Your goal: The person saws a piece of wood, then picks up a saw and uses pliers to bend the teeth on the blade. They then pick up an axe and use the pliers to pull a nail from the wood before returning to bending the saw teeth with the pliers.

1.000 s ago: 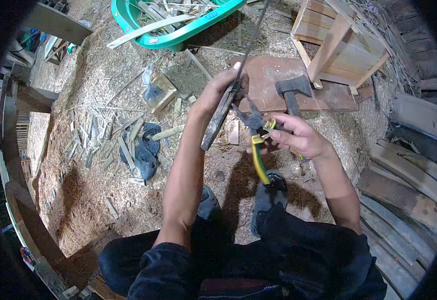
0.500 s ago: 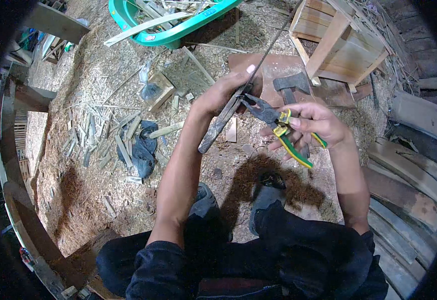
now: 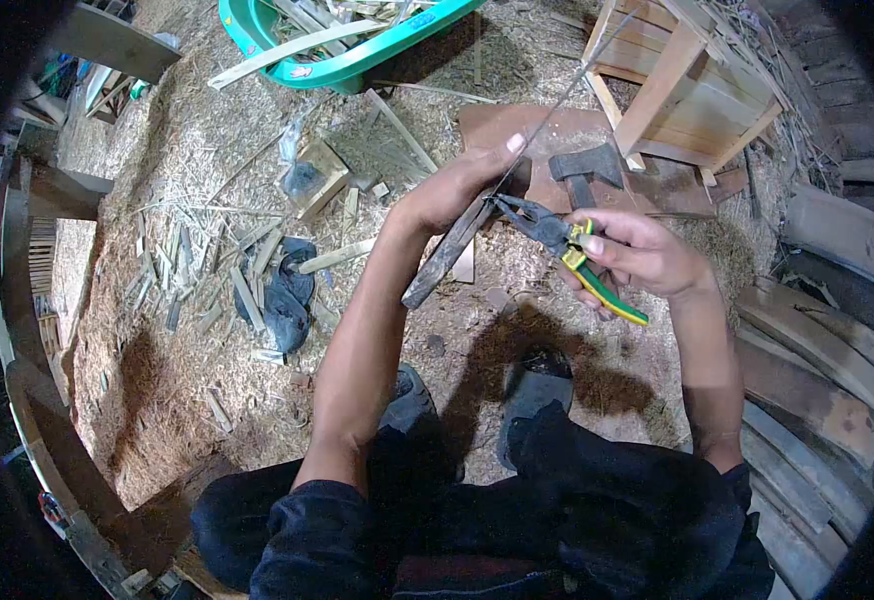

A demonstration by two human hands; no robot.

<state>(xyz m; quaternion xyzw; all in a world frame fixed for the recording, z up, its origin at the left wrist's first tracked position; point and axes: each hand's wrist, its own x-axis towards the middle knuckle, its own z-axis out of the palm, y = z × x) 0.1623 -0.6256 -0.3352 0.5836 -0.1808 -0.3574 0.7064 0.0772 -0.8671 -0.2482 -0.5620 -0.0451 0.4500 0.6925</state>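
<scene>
My left hand [image 3: 454, 190] is closed around a long thin tool, near where its worn wooden handle [image 3: 439, 262] meets a narrow metal shaft [image 3: 567, 88]. The shaft slants up and away to the right; its exact kind I cannot make out. In my closed right hand [image 3: 639, 255] are combination pliers [image 3: 547, 230] with green and yellow grips. Their handles are squeezed together, and the jaw tips meet the tool at the joint beside my left fingers. What lies between the jaws is too small to tell.
An axe [image 3: 585, 165] rests on a brown board [image 3: 497, 122] beyond my hands. A green tub [image 3: 332, 72] with wood strips stands at the far left, a wooden crate [image 3: 692, 95] at the far right. Scraps, a dark plastic bag [image 3: 285, 300] and planks [image 3: 807, 400] lie around.
My right hand has squeezed the pliers' handles from spread apart to close together, its fingers now wrapped round them. The tool in my left hand has shifted slightly right.
</scene>
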